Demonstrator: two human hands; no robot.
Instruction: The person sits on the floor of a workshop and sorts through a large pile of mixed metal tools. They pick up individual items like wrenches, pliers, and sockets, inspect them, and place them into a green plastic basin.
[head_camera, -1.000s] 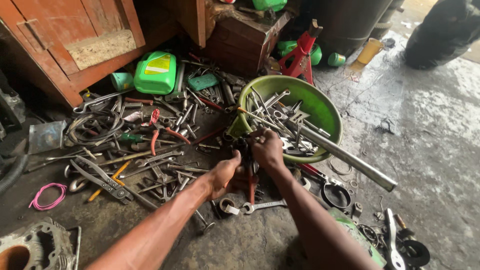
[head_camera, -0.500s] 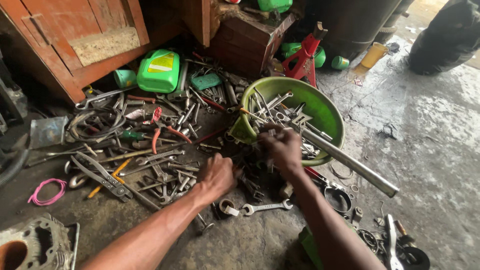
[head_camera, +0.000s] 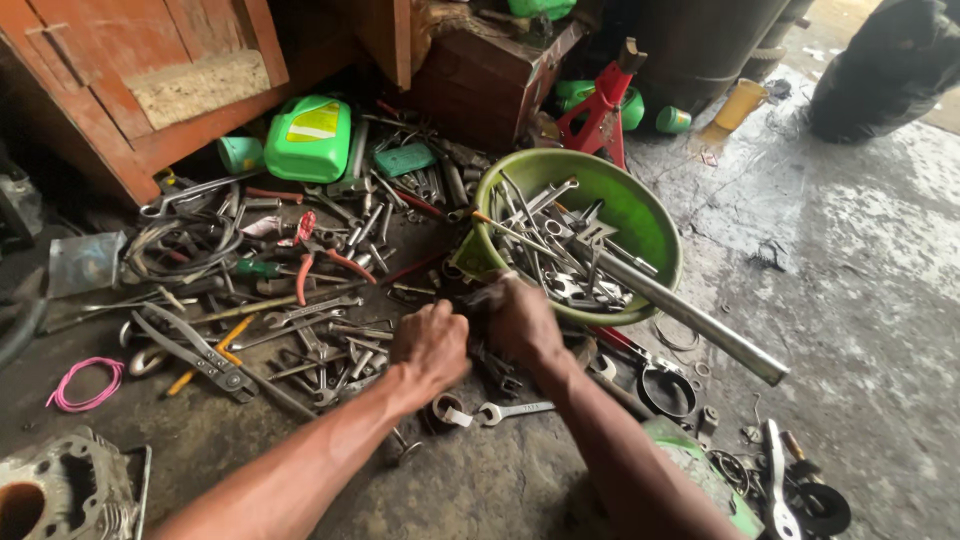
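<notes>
Nearest me, a grey cast-metal engine casing (head_camera: 60, 490) sits at the lower left, with a loop of pink wire (head_camera: 85, 385) beyond it. A silver open-ended spanner (head_camera: 512, 409) lies on the stained concrete floor (head_camera: 850, 330), just below the wrists.

The left hand (head_camera: 430, 345) has drawn in over the last second to meet the right hand (head_camera: 522, 320). Both are now curled shut, knuckles up, over something small and dark among the tools; it is hidden, so I cannot tell what they grip. It looks like close two-handed work in front of the round green plastic basin (head_camera: 650, 215).

A long grey steel pipe (head_camera: 690, 318) juts from that basin across the right. Scattered spanners crowd the left; the bare floor lies open to the right. Farther back stand a green plastic jerrycan (head_camera: 308, 138) and a red jack stand (head_camera: 600, 110).
</notes>
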